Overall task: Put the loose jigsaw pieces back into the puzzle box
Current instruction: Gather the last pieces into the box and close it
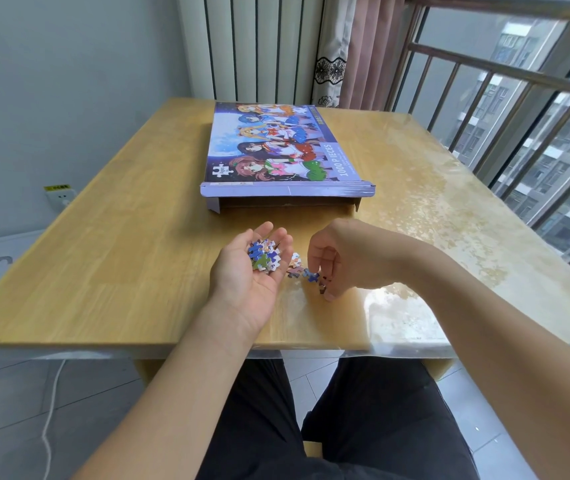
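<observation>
Two bare hands work over the near middle of a pale wooden table. The left hand lies palm up, its fingers loosely cupped round a small heap of jigsaw pieces that rests in the palm. Just to its right, the right hand reaches down with curled fingers and pinches a piece at the tabletop; which piece its fingertips grip is partly hidden. A few loose pieces lie on the table between the two hands, among them a blue one touching or just beside the right fingertips. The puzzle box, printed with cartoon figures and "1000 PIECES", lies flat at the far middle of the table, its near end flap open toward the hands. On the right, a railed window runs along the table's edge; a curtain hangs at the far side.
</observation>
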A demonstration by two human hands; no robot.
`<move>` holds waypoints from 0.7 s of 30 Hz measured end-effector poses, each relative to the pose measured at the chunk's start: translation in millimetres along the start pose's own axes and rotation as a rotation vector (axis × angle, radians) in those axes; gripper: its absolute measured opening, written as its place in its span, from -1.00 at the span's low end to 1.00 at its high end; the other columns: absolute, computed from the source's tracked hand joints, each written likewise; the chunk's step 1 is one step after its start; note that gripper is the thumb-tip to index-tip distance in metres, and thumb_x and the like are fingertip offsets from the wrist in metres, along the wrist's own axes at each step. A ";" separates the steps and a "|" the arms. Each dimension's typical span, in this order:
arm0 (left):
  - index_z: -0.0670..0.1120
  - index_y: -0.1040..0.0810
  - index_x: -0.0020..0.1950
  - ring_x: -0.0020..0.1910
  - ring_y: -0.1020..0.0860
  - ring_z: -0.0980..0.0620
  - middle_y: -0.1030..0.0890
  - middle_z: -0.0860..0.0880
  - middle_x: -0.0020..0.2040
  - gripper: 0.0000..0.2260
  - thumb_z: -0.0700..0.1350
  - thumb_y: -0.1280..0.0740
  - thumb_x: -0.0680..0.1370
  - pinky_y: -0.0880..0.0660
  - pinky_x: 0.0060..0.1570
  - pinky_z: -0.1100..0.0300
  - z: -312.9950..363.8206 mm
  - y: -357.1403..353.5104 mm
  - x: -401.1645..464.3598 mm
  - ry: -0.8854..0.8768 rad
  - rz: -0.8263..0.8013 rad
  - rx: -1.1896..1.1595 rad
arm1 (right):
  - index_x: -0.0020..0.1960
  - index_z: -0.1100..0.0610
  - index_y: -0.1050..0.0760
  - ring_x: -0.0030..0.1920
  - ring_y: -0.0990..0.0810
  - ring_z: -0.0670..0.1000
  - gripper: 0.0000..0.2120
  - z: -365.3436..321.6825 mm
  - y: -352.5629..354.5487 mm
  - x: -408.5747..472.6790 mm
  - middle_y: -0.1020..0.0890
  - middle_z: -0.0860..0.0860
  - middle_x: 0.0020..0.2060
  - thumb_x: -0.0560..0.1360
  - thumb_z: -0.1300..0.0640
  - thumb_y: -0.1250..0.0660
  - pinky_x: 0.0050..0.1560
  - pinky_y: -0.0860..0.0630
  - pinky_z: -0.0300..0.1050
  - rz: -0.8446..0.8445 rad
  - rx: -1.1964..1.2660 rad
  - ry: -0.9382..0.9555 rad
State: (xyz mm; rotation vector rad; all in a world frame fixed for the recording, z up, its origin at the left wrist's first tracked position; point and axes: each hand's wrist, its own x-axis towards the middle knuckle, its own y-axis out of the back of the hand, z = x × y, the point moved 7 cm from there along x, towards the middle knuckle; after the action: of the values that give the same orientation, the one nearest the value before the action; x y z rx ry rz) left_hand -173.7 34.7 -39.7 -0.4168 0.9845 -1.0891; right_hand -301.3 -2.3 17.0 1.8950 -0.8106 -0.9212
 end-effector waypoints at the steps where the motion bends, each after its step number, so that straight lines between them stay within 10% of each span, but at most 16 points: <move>1: -0.26 -0.57 0.23 -0.01 -0.67 -0.13 -0.66 -0.24 0.04 -0.72 -0.12 -0.16 0.72 -0.60 0.17 0.03 0.0 0.0 -0.3 0.002 0.000 0.000 | -0.06 0.05 -0.61 -0.17 -0.65 0.02 -0.68 0.3 -1.0 -0.3 -0.69 -0.04 -0.21 0.27 0.19 -0.65 -0.08 -0.63 0.03 0.001 0.005 0.007; 15: -0.26 -0.58 0.22 0.00 -0.67 -0.14 -0.66 -0.24 0.07 -0.72 -0.12 -0.18 0.71 -0.64 0.07 0.08 -0.3 1.2 1.9 0.003 0.011 0.005 | -0.08 0.03 -0.62 -0.20 -0.67 -0.05 -0.67 -6.8 -1.6 -6.0 -0.62 -0.07 -0.22 0.31 0.39 -0.51 -0.22 -0.61 -0.06 0.063 0.169 0.178; 21: -0.26 -0.56 0.24 -0.04 -0.64 -0.11 -0.64 -0.24 0.05 -0.71 -0.11 -0.17 0.71 -0.58 0.13 0.05 -1.4 -0.8 1.1 0.017 -0.014 0.001 | 0.01 0.21 -0.60 -0.22 -0.65 0.07 -0.68 -7.3 11.4 -5.3 -0.61 0.05 -0.24 0.36 0.53 -0.47 -0.01 -0.63 0.09 0.013 0.735 0.224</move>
State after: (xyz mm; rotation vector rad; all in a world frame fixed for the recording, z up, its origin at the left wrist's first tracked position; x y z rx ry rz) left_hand -175.2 33.6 -40.4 -0.4151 0.9978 -1.1073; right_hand -299.9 0.2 31.3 2.5530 -1.1165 -0.3998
